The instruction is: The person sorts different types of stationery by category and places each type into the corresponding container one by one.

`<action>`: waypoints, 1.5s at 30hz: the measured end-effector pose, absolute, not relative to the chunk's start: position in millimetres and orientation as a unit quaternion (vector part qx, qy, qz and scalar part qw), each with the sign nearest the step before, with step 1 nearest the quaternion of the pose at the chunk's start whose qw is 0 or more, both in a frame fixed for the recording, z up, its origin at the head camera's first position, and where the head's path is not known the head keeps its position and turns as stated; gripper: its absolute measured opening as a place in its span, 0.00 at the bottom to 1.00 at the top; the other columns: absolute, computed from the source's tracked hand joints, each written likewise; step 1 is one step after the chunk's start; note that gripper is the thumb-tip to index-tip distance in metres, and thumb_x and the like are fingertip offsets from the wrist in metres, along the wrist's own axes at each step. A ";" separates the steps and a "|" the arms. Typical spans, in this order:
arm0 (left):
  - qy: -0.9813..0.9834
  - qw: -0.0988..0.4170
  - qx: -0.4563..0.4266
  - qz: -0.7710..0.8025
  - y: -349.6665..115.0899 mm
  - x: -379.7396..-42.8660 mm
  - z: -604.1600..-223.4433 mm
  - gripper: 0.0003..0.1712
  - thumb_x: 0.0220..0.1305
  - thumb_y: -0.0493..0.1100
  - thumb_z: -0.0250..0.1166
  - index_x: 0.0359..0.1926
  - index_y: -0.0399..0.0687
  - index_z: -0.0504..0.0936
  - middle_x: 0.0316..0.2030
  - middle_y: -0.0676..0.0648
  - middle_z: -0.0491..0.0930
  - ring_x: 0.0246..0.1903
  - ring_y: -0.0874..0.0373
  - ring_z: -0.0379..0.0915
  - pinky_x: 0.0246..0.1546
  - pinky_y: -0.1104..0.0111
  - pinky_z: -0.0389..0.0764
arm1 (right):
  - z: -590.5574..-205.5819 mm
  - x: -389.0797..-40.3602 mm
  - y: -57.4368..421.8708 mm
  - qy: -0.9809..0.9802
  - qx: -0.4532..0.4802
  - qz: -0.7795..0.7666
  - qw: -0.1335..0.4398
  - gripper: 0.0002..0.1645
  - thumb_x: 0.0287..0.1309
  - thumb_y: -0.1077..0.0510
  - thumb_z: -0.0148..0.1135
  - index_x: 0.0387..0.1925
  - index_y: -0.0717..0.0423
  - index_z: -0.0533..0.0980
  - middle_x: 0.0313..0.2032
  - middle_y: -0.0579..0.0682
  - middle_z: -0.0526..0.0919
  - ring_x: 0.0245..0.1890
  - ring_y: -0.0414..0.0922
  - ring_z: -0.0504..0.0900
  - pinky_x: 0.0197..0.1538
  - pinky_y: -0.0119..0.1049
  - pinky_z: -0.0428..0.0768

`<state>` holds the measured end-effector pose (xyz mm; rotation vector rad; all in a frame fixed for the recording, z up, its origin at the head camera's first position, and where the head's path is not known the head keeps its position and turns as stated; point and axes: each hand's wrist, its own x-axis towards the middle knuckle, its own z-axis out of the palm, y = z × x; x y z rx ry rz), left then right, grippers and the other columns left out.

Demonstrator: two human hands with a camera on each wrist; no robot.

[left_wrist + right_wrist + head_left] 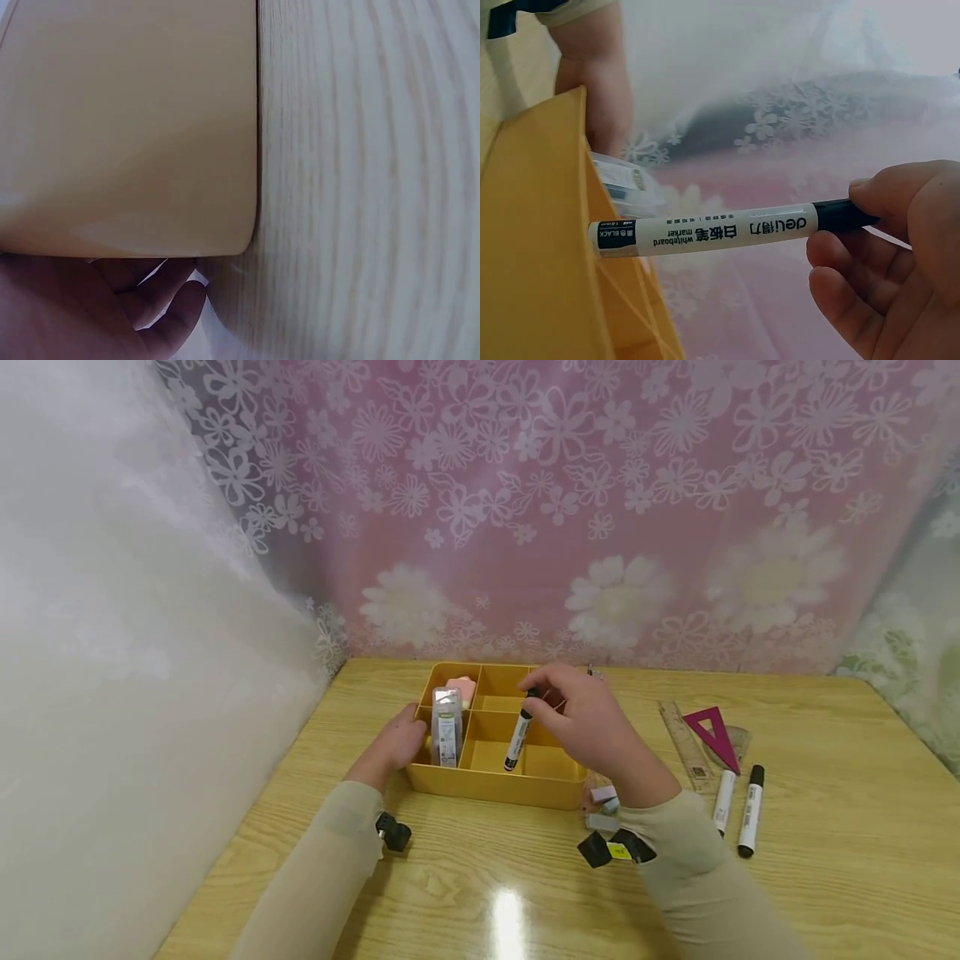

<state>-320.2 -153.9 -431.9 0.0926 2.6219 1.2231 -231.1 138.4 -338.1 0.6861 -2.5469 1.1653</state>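
Observation:
Between thumb and fingers, my right hand [592,718] pinches a whiteboard marker [720,231] by its black cap. The marker slants down over the front middle compartment of a yellow divided box [495,785]. In the right wrist view its lower end overlaps the box wall. My left hand [397,743] rests against the box's left side, and the left wrist view shows its fingers [176,319] beside the box corner. A clear plastic packet [447,731] stands in the front left compartment. Behind it, a pink item [462,690] lies in the back left compartment.
Right of the box lie a clear ruler [684,743], a magenta set square [716,739], a protractor [741,743] partly under it, and two more markers [752,810]. Small eraser-like blocks [604,795] sit by the box's front right corner. A floral curtain [585,527] hangs behind the table.

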 end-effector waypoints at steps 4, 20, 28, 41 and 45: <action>0.897 0.124 0.029 0.423 -154.9 -320.2 -432.7 0.31 0.76 0.46 0.40 0.76 0.41 0.56 0.72 0.38 0.63 0.70 0.41 0.58 0.71 0.44 0.54 | -346.2 -236.9 125.1 -0.886 0.232 0.393 0.088 0.12 0.71 0.53 0.61 0.53 0.45 0.78 0.44 0.40 0.81 0.38 0.41 0.79 0.40 0.41 0.80; 0.892 0.125 0.029 0.433 -153.3 -318.2 -430.4 0.31 0.76 0.47 0.39 0.75 0.41 0.56 0.71 0.38 0.63 0.70 0.41 0.58 0.71 0.45 0.55 | -367.2 -265.1 87.4 -0.898 0.212 0.386 0.004 0.11 0.71 0.53 0.60 0.51 0.49 0.79 0.40 0.41 0.81 0.37 0.44 0.78 0.43 0.41 0.80; 0.893 0.126 0.028 0.432 -153.4 -318.6 -430.7 0.32 0.76 0.47 0.40 0.76 0.42 0.56 0.71 0.38 0.63 0.70 0.41 0.59 0.71 0.45 0.55 | -370.6 -269.0 80.6 -0.912 0.194 0.362 -0.007 0.19 0.71 0.55 0.60 0.61 0.50 0.77 0.53 0.46 0.80 0.44 0.46 0.79 0.43 0.42 0.80; 0.897 0.123 0.037 0.422 -154.0 -320.9 -430.5 0.31 0.75 0.44 0.38 0.75 0.38 0.57 0.69 0.37 0.66 0.69 0.42 0.61 0.70 0.46 0.59 | -374.5 -270.8 85.3 -0.913 0.193 0.359 -0.008 0.23 0.70 0.57 0.60 0.65 0.49 0.75 0.61 0.46 0.75 0.49 0.45 0.81 0.49 0.41 0.82; 0.898 0.126 0.032 0.420 -153.4 -320.8 -430.5 0.32 0.75 0.44 0.39 0.75 0.39 0.57 0.70 0.38 0.65 0.69 0.42 0.60 0.70 0.46 0.58 | -374.7 -267.1 93.9 -0.916 0.193 0.352 -0.004 0.20 0.71 0.55 0.59 0.62 0.49 0.76 0.58 0.44 0.75 0.47 0.43 0.80 0.46 0.40 0.82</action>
